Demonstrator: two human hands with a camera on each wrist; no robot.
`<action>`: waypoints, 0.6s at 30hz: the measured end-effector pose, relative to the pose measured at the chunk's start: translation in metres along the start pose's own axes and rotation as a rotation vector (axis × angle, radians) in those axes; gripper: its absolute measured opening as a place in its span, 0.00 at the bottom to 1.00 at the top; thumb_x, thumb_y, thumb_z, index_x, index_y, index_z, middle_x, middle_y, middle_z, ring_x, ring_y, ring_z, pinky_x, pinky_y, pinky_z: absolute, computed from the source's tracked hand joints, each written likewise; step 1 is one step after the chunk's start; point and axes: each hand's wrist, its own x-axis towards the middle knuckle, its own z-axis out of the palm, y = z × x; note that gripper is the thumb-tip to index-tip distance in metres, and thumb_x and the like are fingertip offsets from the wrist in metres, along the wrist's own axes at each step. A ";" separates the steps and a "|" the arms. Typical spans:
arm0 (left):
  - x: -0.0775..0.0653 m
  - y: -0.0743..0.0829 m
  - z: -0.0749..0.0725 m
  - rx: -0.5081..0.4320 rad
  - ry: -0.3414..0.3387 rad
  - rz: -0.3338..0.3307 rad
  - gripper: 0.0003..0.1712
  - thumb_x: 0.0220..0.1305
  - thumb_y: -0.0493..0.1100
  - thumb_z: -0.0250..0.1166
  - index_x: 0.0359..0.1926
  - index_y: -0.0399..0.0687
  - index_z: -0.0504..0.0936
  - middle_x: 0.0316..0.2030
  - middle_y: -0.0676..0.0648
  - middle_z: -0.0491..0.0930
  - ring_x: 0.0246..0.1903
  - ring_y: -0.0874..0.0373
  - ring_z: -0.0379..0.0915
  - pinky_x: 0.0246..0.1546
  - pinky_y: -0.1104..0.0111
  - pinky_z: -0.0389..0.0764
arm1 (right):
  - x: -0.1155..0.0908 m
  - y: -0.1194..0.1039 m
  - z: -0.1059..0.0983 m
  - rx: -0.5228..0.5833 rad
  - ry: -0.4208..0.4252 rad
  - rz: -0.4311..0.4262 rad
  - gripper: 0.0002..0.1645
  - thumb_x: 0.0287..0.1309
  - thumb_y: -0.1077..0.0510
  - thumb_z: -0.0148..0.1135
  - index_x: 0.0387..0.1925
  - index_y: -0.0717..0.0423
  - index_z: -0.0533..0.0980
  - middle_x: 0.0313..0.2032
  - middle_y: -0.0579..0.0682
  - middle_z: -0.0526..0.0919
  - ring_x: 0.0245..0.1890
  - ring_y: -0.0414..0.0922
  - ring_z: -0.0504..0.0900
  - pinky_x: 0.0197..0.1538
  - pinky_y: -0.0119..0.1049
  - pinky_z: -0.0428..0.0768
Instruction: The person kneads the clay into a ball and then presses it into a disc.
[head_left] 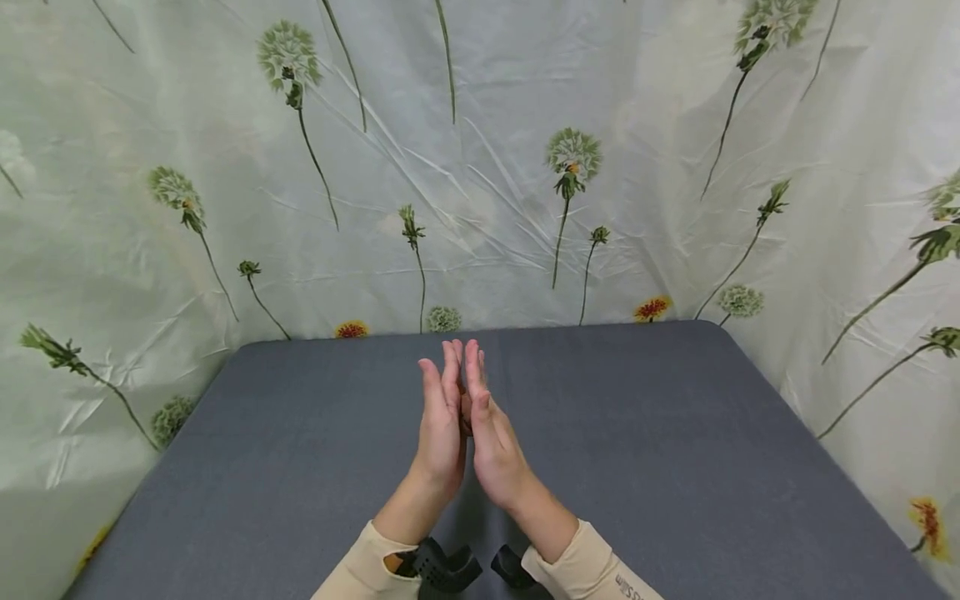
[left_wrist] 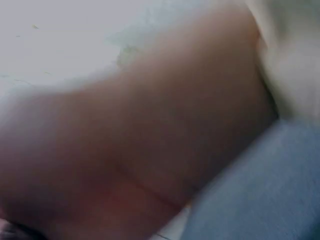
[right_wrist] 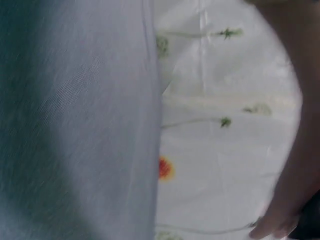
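Note:
Both hands are raised over the grey table (head_left: 645,450), palms facing each other with straight fingers pointing away. Between the palms of the left hand (head_left: 438,429) and the right hand (head_left: 495,446) sits a small reddish-brown lump (head_left: 467,414), pressed from both sides. Only a thin strip of it shows in the head view; the palms hide the rest. The left wrist view is blurred and filled mostly by the left hand and wrist (left_wrist: 125,135). In the right wrist view, part of the right hand (right_wrist: 272,225) shows at the lower right, with the lump out of sight.
A pale curtain (head_left: 480,183) printed with dandelions hangs behind the table and along its sides. Black wrist straps (head_left: 446,568) sit at the cuffs of cream sleeves (head_left: 596,567). The table's far edge lies a little beyond the fingertips.

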 end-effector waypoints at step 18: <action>-0.011 0.002 0.017 0.125 -0.023 0.100 0.48 0.78 0.75 0.13 0.88 0.57 0.29 0.87 0.56 0.25 0.87 0.52 0.18 0.83 0.39 0.31 | 0.005 0.012 -0.021 0.114 -0.014 0.071 0.42 0.83 0.33 0.09 0.87 0.47 0.27 0.88 0.51 0.32 0.80 0.25 0.51 0.67 0.21 0.69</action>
